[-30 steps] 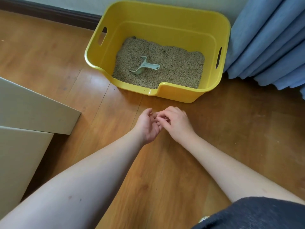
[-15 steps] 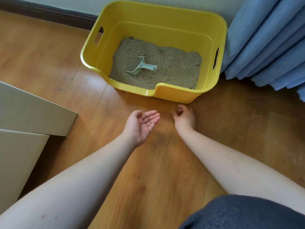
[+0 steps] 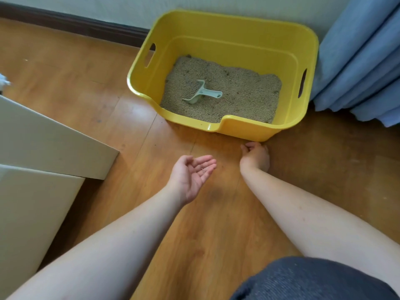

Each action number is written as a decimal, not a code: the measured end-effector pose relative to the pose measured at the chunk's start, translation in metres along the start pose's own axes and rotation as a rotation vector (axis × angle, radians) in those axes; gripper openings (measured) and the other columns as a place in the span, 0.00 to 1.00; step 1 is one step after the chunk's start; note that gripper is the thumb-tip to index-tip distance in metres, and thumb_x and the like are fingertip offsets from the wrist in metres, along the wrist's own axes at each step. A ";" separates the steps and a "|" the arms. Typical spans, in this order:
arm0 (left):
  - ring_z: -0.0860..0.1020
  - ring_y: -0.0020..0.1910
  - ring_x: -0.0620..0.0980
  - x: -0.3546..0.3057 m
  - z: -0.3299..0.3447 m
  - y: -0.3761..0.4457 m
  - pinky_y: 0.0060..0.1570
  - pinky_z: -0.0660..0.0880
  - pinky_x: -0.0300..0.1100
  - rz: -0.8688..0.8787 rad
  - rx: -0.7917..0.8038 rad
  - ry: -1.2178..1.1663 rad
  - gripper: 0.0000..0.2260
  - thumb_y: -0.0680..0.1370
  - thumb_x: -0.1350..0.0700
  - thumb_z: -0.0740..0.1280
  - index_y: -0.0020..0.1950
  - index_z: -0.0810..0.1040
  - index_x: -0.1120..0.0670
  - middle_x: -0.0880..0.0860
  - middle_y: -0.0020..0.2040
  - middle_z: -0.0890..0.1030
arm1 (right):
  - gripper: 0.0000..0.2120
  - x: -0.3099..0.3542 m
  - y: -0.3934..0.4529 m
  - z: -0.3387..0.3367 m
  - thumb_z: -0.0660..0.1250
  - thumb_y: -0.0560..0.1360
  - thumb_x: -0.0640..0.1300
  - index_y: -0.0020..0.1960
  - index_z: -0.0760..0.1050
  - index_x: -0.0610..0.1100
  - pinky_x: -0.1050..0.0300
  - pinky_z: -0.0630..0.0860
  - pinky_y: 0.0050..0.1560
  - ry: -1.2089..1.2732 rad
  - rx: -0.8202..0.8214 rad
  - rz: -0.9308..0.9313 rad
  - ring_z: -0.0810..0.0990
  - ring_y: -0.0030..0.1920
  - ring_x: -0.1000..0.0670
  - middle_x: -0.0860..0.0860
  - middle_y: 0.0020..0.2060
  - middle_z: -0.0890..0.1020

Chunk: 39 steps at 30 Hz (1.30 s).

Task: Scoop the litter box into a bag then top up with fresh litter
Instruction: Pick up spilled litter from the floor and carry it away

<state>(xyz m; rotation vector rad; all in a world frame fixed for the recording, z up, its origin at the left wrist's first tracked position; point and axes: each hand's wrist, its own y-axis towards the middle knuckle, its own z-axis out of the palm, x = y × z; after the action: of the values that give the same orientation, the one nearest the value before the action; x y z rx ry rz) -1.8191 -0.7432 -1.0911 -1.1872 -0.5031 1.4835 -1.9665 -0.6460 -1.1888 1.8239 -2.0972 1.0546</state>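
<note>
Head view, and we see the yellow litter box (image 3: 225, 128) against the wall, straight ahead of both hands. The scoop (image 3: 202, 95) lies on the litter inside, handle pointing right. Our left hand (image 3: 191, 175) hangs palm-up, fingers relaxed, with perhaps a few specks on them. Our right hand (image 3: 255, 158) is nearer, down on the floor (image 3: 216, 224) just beside the box's front corner, fingers curled; whether it pinches anything, we cannot tell.

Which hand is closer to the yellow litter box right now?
Right. The right hand is on the floor just below the litter box front wall; the left hand hovers palm-up farther back.
</note>
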 end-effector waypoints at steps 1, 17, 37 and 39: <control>0.80 0.52 0.60 0.002 0.000 -0.001 0.59 0.75 0.47 -0.006 0.001 0.006 0.22 0.82 0.55 0.50 0.51 0.78 0.68 0.66 0.48 0.82 | 0.08 0.000 0.001 -0.001 0.67 0.76 0.51 0.52 0.80 0.49 0.56 0.69 0.46 -0.013 0.011 -0.001 0.78 0.54 0.45 0.48 0.57 0.77; 0.80 0.55 0.60 0.063 0.061 0.009 0.55 0.77 0.46 -0.124 0.161 0.163 0.22 0.82 0.55 0.50 0.53 0.78 0.67 0.65 0.51 0.82 | 0.08 -0.070 -0.035 -0.143 0.63 0.77 0.31 0.53 0.77 0.40 0.65 0.78 0.42 1.269 0.394 0.240 0.82 0.41 0.55 0.47 0.40 0.83; 0.82 0.56 0.59 0.158 0.134 -0.007 0.57 0.78 0.46 -0.260 0.323 0.305 0.23 0.82 0.56 0.48 0.58 0.78 0.67 0.65 0.55 0.83 | 0.10 -0.225 -0.051 -0.225 0.63 0.78 0.46 0.53 0.80 0.44 0.60 0.65 0.31 0.763 0.032 0.407 0.66 0.28 0.53 0.52 0.28 0.71; 0.82 0.56 0.58 0.157 0.133 -0.007 0.59 0.77 0.47 -0.245 0.330 0.319 0.23 0.82 0.55 0.47 0.60 0.78 0.66 0.63 0.55 0.83 | 0.09 -0.227 -0.046 -0.222 0.64 0.78 0.49 0.54 0.80 0.48 0.61 0.71 0.38 0.509 -0.017 0.330 0.75 0.35 0.53 0.53 0.36 0.78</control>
<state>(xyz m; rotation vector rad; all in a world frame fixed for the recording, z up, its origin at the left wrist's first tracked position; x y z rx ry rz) -1.9125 -0.5595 -1.0934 -1.0320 -0.1686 1.0912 -1.9395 -0.3312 -1.1321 1.0597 -2.0971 1.3895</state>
